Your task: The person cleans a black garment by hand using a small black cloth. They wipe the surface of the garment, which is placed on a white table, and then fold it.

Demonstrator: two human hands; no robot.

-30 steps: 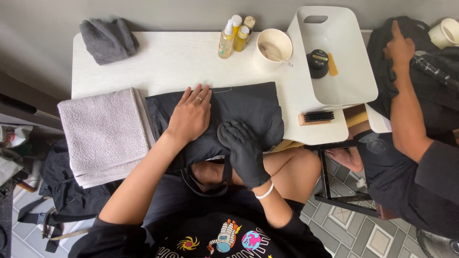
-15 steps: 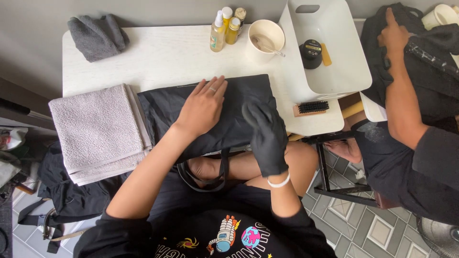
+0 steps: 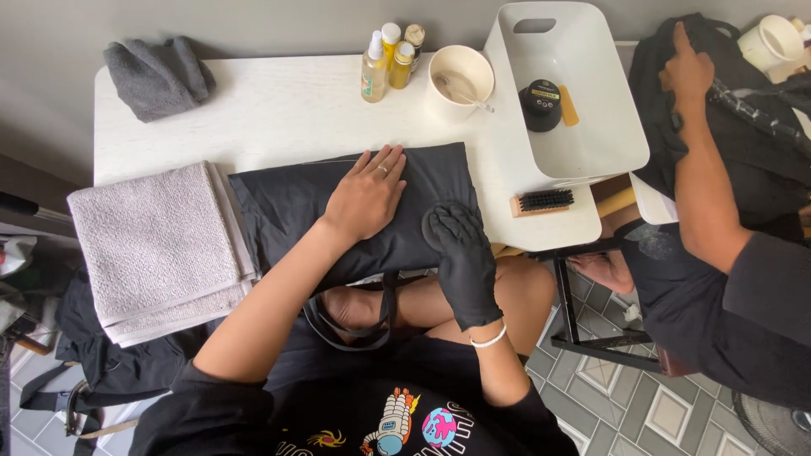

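Left hand (image 3: 365,196): bare, ring on one finger, fingers spread and flat, palm pressing down on the black bag (image 3: 355,215); nothing grasped. Right hand (image 3: 460,253): in a black glove, fingers curled loosely downward onto the bag's right end near the table edge; whether a cloth or pad sits under the fingertips cannot be told from this angle. The bag lies flat across the front of the white table (image 3: 279,105), its strap (image 3: 372,325) hanging off the edge over the person's knees. Progress, as a judgement: the bag is laid out and steadied and its surface is being worked at one end; the rest of the panel looks untouched, and the brush (image 3: 541,203) lies unused just right of the bag. Surface: folded grey towel (image 3: 156,245) touching the bag's left side, dark grey cloth (image 3: 159,76) at the far left corner, small bottles (image 3: 387,55) and a cream bowl (image 3: 460,76) with a spoon at the back, white tub (image 3: 591,152) holding a black tin (image 3: 541,103). Room: grey wall, patterned floor tiles; a second person's arm (image 3: 701,186) rests on another dark bag at the right.
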